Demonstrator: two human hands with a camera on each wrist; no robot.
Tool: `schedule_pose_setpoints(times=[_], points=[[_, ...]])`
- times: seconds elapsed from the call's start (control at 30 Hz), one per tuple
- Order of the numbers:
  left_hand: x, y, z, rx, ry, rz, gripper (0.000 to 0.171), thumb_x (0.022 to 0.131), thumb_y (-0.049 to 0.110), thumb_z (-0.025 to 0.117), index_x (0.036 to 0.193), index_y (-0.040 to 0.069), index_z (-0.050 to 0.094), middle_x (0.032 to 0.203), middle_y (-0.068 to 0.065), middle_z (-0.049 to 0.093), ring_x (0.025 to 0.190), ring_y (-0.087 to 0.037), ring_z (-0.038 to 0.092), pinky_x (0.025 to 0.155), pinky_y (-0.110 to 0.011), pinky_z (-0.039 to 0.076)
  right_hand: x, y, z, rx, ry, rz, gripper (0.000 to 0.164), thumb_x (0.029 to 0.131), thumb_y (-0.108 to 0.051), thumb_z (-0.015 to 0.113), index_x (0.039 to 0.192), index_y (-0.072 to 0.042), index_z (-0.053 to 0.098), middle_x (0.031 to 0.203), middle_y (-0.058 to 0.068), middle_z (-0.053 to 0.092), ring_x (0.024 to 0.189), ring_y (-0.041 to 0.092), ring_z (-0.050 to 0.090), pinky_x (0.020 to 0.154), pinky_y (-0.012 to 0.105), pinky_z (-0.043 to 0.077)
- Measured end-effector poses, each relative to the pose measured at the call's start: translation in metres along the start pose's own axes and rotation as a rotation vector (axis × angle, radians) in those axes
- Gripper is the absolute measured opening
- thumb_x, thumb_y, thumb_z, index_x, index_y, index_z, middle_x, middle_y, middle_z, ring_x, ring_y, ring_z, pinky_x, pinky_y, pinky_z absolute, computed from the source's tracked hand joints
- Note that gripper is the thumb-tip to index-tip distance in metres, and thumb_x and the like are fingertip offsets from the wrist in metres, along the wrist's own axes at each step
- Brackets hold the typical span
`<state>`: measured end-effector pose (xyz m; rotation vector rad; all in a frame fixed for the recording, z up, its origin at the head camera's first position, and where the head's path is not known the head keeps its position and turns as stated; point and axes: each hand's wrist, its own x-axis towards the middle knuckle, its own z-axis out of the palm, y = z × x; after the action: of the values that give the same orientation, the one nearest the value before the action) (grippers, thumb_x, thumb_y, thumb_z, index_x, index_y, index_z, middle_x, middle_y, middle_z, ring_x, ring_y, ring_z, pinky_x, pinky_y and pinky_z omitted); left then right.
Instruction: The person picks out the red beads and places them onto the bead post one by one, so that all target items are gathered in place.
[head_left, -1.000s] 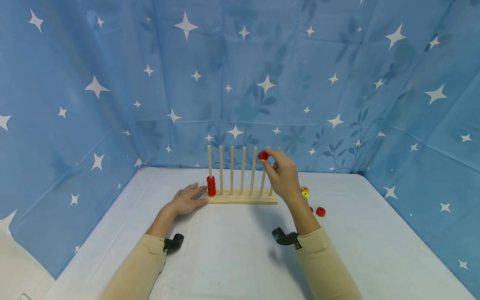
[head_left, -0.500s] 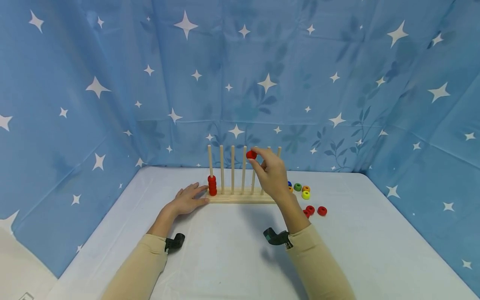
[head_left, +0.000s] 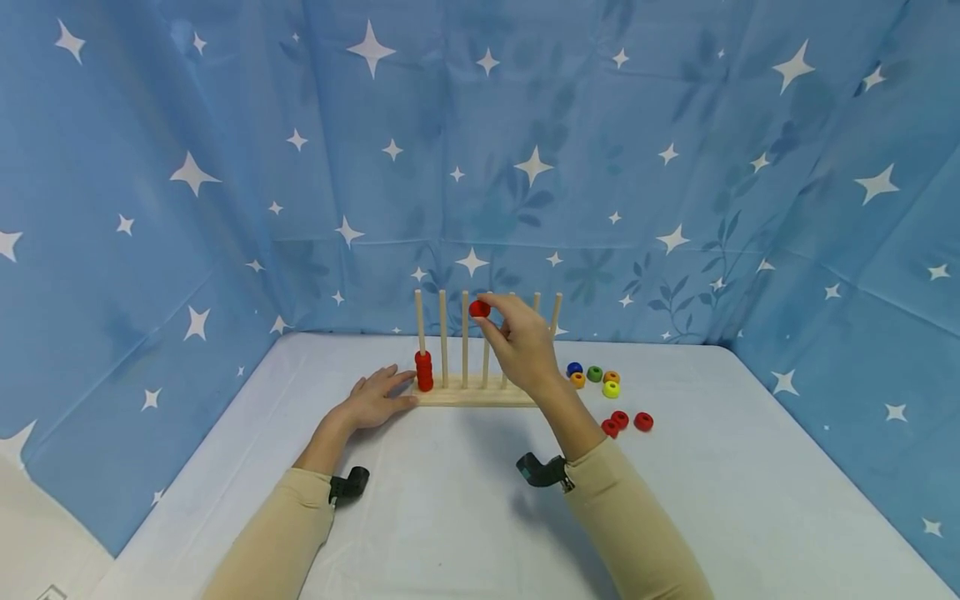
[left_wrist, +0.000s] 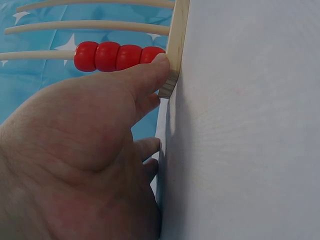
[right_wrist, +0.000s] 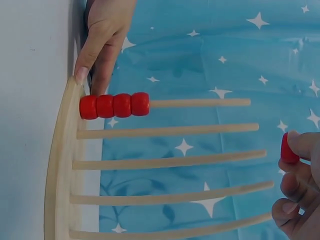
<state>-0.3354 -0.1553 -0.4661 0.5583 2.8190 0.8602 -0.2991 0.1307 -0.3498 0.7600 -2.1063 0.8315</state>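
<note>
A wooden peg rack [head_left: 472, 399] stands on the white table, its pegs upright in a row. Several red beads [head_left: 423, 372] are stacked on the leftmost peg, down at the base. My left hand [head_left: 375, 402] holds the rack's left end, thumb in front and index finger behind, the other fingers spread. Between thumb and index finger, my right hand [head_left: 522, 348] pinches another red bead [right_wrist: 289, 149]. In the right wrist view this bead is beyond the peg tips, apart from them. My right hand covers parts of the right-hand pegs in the head view.
Loose red beads [head_left: 619, 419] lie on the table right of my right forearm. Behind them is a group of blue, green, orange and yellow beads [head_left: 611, 389]. A blue curtain with white stars [head_left: 480, 167] hangs behind the table and along both sides.
My right hand has moved left across the rack with the red bead, at peg-top height. Loose beads it had covered now show. My left hand has stayed at the rack's end.
</note>
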Motion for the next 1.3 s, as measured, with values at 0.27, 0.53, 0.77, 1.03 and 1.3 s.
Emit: schedule_pose_setpoints(times=[0.27,0.53,0.77,1.03,1.3], points=[[0.000,0.000,0.000,-0.005,-0.001,-0.012,0.064,0.105,0.042,0.059,0.161,0.016,0.041,0.171,-0.026,0.021,0.159,-0.048,0.012,0.125,-0.070,0.002,0.007,-0.006,0.004,-0.002,-0.025,-0.002,0.033,0.100,-0.018,0.072,0.131,-0.007,0.071,0.120,0.009,0.074,0.058,0.012,0.050,0.054,0.026,0.046],[-0.003,0.001,0.002,-0.014,0.010,-0.004,0.065,0.105,0.043,0.059,0.161,0.015,0.042,0.170,-0.028,0.022,0.158,-0.050,0.013,0.124,-0.071,0.002,0.018,-0.015,0.008,0.036,-0.060,-0.023,0.034,0.100,-0.018,0.072,0.132,-0.008,0.071,0.120,0.009,0.074,0.059,0.013,0.051,0.056,0.026,0.048],[-0.001,-0.003,0.005,-0.020,0.020,-0.003,0.067,0.104,0.044,0.060,0.161,0.015,0.041,0.171,-0.026,0.022,0.159,-0.048,0.012,0.125,-0.071,0.000,0.024,-0.021,0.013,0.069,-0.085,-0.016,0.032,0.101,-0.019,0.071,0.131,-0.009,0.071,0.123,0.007,0.074,0.059,0.012,0.052,0.056,0.025,0.049],[0.002,-0.009,0.008,-0.025,0.024,-0.007,0.067,0.105,0.043,0.059,0.163,0.015,0.038,0.172,-0.024,0.019,0.160,-0.047,0.009,0.125,-0.069,-0.002,0.033,-0.027,0.019,0.069,-0.129,0.006,0.034,0.102,-0.025,0.068,0.134,-0.011,0.070,0.124,0.006,0.074,0.060,0.013,0.053,0.056,0.025,0.049],[0.008,-0.015,0.009,-0.039,0.021,-0.002,0.068,0.104,0.045,0.060,0.163,0.017,0.039,0.172,-0.022,0.019,0.160,-0.047,0.008,0.125,-0.069,-0.003,0.043,-0.030,0.022,0.059,-0.141,-0.011,0.034,0.102,-0.024,0.069,0.133,-0.011,0.070,0.122,0.005,0.074,0.061,0.013,0.052,0.057,0.025,0.049]])
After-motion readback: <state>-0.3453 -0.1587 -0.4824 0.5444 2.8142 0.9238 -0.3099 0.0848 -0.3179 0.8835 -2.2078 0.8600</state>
